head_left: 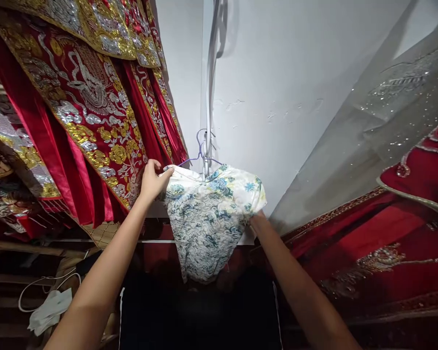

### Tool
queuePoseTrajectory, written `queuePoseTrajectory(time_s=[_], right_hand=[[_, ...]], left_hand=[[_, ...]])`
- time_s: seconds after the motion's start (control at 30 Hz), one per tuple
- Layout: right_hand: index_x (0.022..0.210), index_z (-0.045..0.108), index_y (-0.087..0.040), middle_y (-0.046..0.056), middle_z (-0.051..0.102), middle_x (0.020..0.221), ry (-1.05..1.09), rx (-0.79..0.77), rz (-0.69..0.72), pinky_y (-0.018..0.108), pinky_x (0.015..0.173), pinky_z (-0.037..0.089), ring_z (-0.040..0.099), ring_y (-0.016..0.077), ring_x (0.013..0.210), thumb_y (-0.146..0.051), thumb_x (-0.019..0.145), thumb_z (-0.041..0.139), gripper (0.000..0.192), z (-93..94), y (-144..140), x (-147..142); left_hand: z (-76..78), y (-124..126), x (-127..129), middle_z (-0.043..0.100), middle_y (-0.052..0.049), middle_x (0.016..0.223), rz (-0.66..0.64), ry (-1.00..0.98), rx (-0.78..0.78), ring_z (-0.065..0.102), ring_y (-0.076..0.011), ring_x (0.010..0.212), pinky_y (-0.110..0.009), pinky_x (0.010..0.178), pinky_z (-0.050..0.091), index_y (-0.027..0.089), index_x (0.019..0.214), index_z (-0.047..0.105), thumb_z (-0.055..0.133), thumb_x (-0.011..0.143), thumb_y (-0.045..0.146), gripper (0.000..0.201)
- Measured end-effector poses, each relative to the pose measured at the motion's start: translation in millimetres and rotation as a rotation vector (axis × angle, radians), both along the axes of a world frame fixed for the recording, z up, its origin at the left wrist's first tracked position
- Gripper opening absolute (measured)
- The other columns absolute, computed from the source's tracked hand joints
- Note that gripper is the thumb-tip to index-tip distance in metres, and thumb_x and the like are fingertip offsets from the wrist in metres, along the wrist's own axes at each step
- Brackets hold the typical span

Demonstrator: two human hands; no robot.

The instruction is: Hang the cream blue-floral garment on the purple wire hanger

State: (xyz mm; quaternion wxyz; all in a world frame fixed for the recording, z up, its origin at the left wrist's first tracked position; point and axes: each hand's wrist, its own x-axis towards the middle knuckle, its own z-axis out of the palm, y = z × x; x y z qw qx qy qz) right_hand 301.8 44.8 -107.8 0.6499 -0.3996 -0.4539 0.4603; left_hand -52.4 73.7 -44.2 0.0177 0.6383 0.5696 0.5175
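A white dress with a blue and green floral pattern (208, 218) hangs on a thin purple wire hanger (200, 148) in front of a white wall. My left hand (153, 181) pinches the dress's left shoulder near the hanger. My right hand (257, 222) reaches behind the right side of the dress, and its fingers are hidden in the fabric. The lower part of the dress is bunched up and hangs down between my forearms.
Red garments with gold and silver embroidery (87, 102) hang close on the left. A grey sequined cloth (387, 121) and more red embroidered fabric (379, 243) fill the right. A white cable (47, 284) and a white cloth (51, 308) lie low at the left.
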Motion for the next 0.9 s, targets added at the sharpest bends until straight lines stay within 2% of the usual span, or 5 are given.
queuePoseTrajectory(time_s=[0.2, 0.4, 0.57, 0.77, 0.9], right_hand=[[0.123, 0.064, -0.020, 0.012, 0.070, 0.113, 0.255, 0.037, 0.091, 0.051, 0.099, 0.051, 0.063, 0.0311, 0.117, -0.063, 0.092, 0.036, 0.059, 46.2, -3, 24], [0.127, 0.064, -0.014, 0.020, 0.071, 0.110, -0.145, 0.120, 0.266, 0.055, 0.095, 0.048, 0.061, 0.0365, 0.119, -0.079, 0.089, 0.016, 0.089, 101.2, -43, 6], [0.126, 0.067, -0.020, 0.014, 0.070, 0.120, -0.696, 0.082, 0.747, 0.050, 0.099, 0.049, 0.063, 0.0336, 0.115, -0.060, 0.086, 0.058, 0.057, 55.7, -52, -20], [0.160, 0.013, -0.016, 0.021, 0.017, 0.164, -1.198, 0.417, 0.155, 0.061, 0.119, 0.024, 0.021, 0.0399, 0.150, -0.040, 0.076, 0.072, 0.106, -22.9, -29, -68], [0.160, 0.001, -0.016, 0.022, 0.027, 0.159, -1.191, 0.672, -0.029, 0.062, 0.121, 0.016, 0.023, 0.0411, 0.149, -0.043, 0.074, 0.071, 0.114, -31.7, -33, -89]], left_hand=[[2.4, -9, 23, 0.060, 0.000, 0.075, -0.153, 0.033, -0.041, 0.054, -0.0166, 0.072, -0.025, 0.067, 0.038, 0.020, 0.083, 0.060, 0.042, 0.098, 0.049, 0.037], [13.2, -10, 33, 0.057, 0.001, 0.070, -0.237, 0.100, -0.084, 0.050, -0.0151, 0.066, -0.024, 0.062, 0.034, 0.019, 0.085, 0.061, 0.050, 0.094, 0.050, 0.035], [-8.0, -10, 35, 0.062, -0.003, 0.073, -0.329, -0.158, -0.151, 0.054, -0.0155, 0.068, -0.025, 0.064, 0.041, 0.017, 0.081, 0.061, 0.043, 0.098, 0.049, 0.041], [-5.2, -43, 80, 0.068, -0.006, 0.086, -0.684, -0.463, -0.226, 0.063, -0.0187, 0.080, -0.030, 0.076, 0.050, 0.018, 0.096, 0.065, 0.043, 0.097, 0.056, 0.044], [13.4, -68, 107, 0.071, -0.010, 0.095, -0.988, -0.668, -0.409, 0.069, -0.0243, 0.094, -0.036, 0.087, 0.053, 0.017, 0.092, 0.066, 0.051, 0.095, 0.053, 0.040]])
